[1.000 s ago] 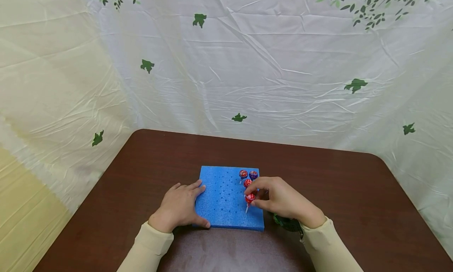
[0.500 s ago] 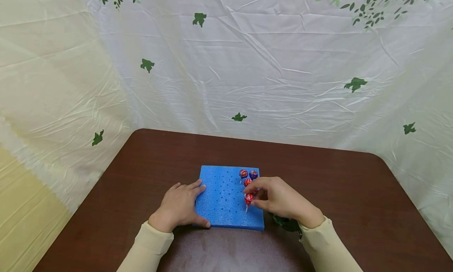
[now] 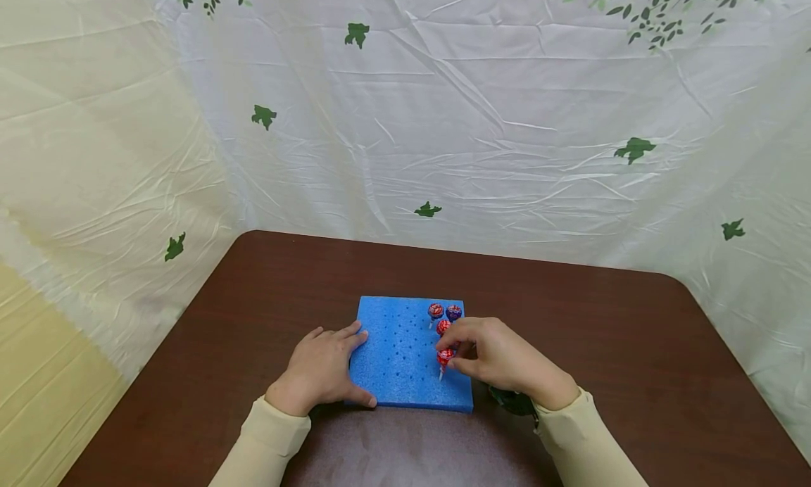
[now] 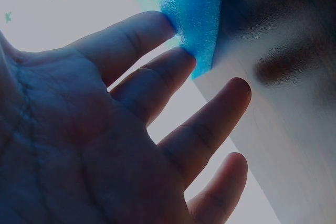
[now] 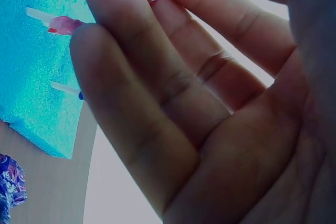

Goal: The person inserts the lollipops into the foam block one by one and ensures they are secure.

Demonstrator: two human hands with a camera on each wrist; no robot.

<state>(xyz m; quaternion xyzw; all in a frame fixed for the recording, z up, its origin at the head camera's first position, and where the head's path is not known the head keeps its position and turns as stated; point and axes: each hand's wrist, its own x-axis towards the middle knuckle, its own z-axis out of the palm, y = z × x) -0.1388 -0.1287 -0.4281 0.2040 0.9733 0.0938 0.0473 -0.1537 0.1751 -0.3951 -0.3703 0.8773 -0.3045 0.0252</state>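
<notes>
A blue foam board (image 3: 399, 385) dotted with small holes lies on the table. My left hand (image 3: 322, 369) spreads along its left side, with straight fingers at the edge and the thumb near the front corner. In the left wrist view, two fingertips (image 4: 184, 59) meet the foam's side. Over the right part of the board, my right hand (image 3: 507, 357) pinches a red-wrapped lollipop (image 3: 445, 357) by its head, its white stick pointing down to the foam. Behind it stand another red lollipop (image 3: 443, 326), a red-and-dark one (image 3: 435, 311) and a purple one (image 3: 453, 312).
The brown table (image 3: 317, 269) extends around the board, with a pale leaf-patterned curtain (image 3: 507, 142) behind it. A dark green object (image 3: 512, 400) shows beneath the right wrist. In the right wrist view, a purple-wrapped lollipop head (image 5: 10, 184) appears beside the board.
The pinched red lollipop has shifted very slightly left and toward the front, the right hand moving with it. The left hand stays in place on the board.
</notes>
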